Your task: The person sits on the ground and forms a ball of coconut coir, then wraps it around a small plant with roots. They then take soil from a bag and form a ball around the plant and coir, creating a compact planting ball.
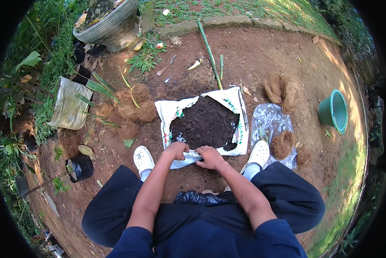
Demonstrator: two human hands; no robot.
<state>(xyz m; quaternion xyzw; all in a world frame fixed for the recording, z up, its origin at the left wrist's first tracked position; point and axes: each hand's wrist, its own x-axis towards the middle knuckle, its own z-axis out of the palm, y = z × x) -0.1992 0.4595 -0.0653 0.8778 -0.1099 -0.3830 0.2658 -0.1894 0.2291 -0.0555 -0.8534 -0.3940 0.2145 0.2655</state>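
A white plastic sack (243, 124) lies on the ground between my feet, its top side cut open and its edges spread around dark soil (205, 122). My left hand (175, 151) is closed on the sack's near edge, left of its middle. Just to the right, my right hand (209, 157) grips the same edge, fingers over the plastic and thumb below. Between the two hands the near flap of the sack looks folded. The fingertips are partly hidden by the hands themselves.
Brown fibre clumps (135, 103) with green cuttings lie left. A clear plastic bag (268, 122), more fibre (283, 92) and a green bucket (333, 112) are right. A green stalk (209, 53) lies beyond the sack. Farther left are a grey planter bag (71, 103) and black polybag (79, 167).
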